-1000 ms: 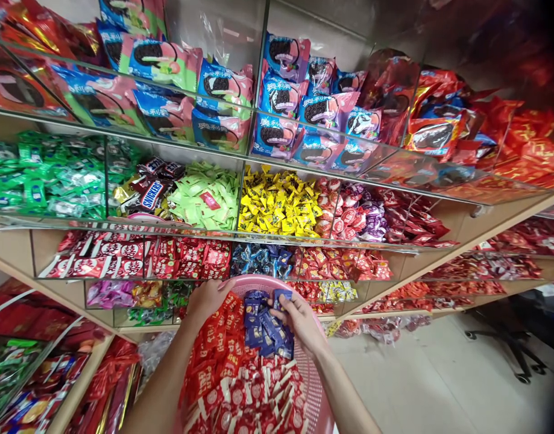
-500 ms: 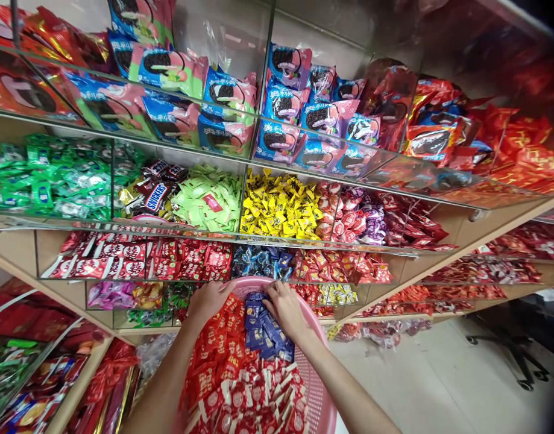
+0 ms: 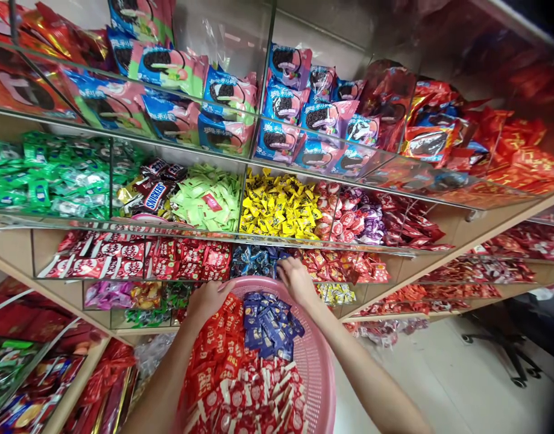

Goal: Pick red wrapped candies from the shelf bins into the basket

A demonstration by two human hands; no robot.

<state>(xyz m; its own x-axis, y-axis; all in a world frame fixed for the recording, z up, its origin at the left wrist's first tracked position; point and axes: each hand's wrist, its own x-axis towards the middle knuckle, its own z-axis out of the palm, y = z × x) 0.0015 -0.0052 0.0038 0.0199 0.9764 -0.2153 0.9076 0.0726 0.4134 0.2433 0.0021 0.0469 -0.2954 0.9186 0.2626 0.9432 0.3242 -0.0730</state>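
A pink perforated plastic basket (image 3: 324, 386) stands in front of me, below the shelves. My left hand (image 3: 210, 298) is closed round its far left rim. Inside lie red candy packets (image 3: 220, 343), dark blue candy packets (image 3: 272, 325) and red-and-white wrapped candies (image 3: 254, 401). Beyond the far rim, my right hand (image 3: 298, 282) reaches to a shelf compartment of blue wrapped candies (image 3: 254, 262). Its fingers are bent and a little apart at the compartment's right side, with the tips partly hidden; no candy shows in them.
Glass-fronted shelves hold yellow candies (image 3: 279, 208), light green packets (image 3: 208, 199), green packets (image 3: 55, 175) and cookie packs (image 3: 168, 66) above. More red packets (image 3: 190, 256) sit left of the blue compartment. A wheeled chair base (image 3: 507, 355) stands on the floor at right.
My right hand has moved from over the basket's blue packets, forward and right to the shelf compartment. The blue packets now lie uncovered and spread further right. My left hand stays on the rim.
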